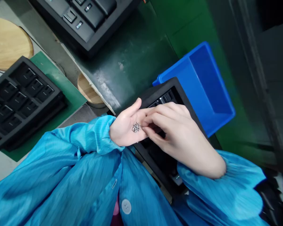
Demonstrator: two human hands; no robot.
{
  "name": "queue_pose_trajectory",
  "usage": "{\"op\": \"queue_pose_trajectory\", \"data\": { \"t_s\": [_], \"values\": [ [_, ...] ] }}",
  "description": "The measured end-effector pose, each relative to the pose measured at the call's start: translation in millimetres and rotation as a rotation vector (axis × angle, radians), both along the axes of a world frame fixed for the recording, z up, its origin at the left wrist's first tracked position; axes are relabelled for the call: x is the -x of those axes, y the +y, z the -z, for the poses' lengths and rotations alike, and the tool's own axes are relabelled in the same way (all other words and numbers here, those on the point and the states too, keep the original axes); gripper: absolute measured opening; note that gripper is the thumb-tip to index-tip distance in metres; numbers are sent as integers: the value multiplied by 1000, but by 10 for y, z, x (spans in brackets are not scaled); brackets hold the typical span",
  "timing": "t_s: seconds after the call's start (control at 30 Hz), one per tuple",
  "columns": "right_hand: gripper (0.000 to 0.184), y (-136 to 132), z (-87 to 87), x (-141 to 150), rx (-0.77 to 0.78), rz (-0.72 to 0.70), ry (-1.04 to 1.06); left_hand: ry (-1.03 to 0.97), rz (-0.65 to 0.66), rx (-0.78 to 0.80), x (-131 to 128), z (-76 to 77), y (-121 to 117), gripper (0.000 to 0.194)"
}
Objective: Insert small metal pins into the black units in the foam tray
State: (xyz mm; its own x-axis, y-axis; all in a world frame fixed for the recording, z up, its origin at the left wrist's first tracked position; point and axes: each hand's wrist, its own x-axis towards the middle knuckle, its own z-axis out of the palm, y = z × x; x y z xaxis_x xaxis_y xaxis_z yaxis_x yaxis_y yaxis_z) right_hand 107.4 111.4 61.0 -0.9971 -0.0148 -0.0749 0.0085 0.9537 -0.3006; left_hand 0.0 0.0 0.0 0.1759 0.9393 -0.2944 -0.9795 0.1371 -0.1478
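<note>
A small pile of silvery screws (136,127) lies in the palm of my left hand (126,125). That hand is turned palm up and holds the pile, its thumb sticking out and its fingers partly covered by the other hand. Over those fingers, right beside the pile, is my right hand (174,128). Its thumb and index fingertips are pinched together, and whatever is between them is too small to make out. Beneath both hands lies a black foam tray (188,106) with black plastic parts in it, largely hidden.
An open blue plastic bin (202,88) stands right of the tray on the green tabletop (134,59). Another black tray (91,44) with black parts is at the top. At left, a tray (58,94) of black parts sits near round wooden stool tops (9,44).
</note>
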Motion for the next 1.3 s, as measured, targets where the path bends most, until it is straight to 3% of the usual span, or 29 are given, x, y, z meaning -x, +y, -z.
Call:
{"op": "queue_pose_trajectory", "data": {
  "t_s": [0.23,0.37,0.43,0.5,0.6,0.67,0.9,1.3],
  "values": [
    [12,-18,31,-3,-6,-4,15,16,4,24,6,-26,12,77],
    [10,-32,-34,-21,18,18,58,49,-2,-37,-6,38,-22,75],
    [11,57,-79,-53,36,86,152,50,-3,-66,-11,79,-43,74],
    [13,234,-82,-87,-38,221,294,42,18,-71,-9,104,-56,78],
    [11,577,36,-108,-226,438,410,36,75,-84,4,109,-66,83],
    [7,767,173,-88,-266,498,326,39,91,-106,12,107,-73,84],
    [10,928,521,58,-355,414,205,46,87,-101,5,115,-77,85],
    [18,916,511,35,-383,267,205,40,67,-123,3,145,-83,85]
  ]
}}
